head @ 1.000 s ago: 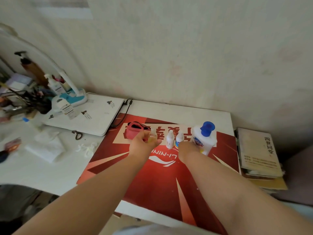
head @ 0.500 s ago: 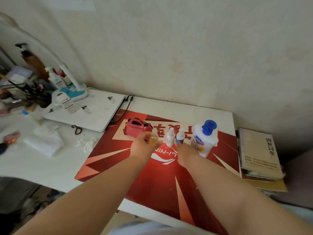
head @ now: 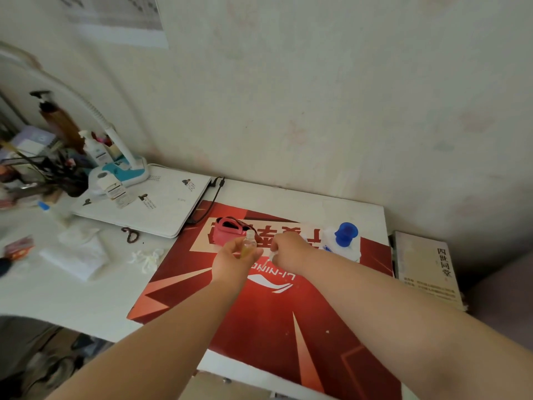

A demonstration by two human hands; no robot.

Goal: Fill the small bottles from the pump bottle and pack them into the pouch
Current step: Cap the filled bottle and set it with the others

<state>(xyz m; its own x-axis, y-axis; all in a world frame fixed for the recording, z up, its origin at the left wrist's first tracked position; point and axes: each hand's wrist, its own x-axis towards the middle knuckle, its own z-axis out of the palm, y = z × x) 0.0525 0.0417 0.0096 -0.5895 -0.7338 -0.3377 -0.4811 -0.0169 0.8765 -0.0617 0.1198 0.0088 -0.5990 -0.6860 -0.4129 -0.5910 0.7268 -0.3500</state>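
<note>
Left hand [head: 235, 256] pinches a small bottle [head: 249, 242], yellowish inside, near the pink pouch [head: 227, 230]; right hand [head: 290, 249] curls round a white item [head: 272, 256] beside the pump bottle [head: 343, 241]. Judged step: packing. Next needs aiming at the pouch mouth.

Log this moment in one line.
left hand holds amber small bottle | right hand curled, grip unclear | pouch beyond left hand | pump bottle upright

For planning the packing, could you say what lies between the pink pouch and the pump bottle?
Head view: a small clear bottle held by the left hand, then the right hand, above the red mat.
</note>
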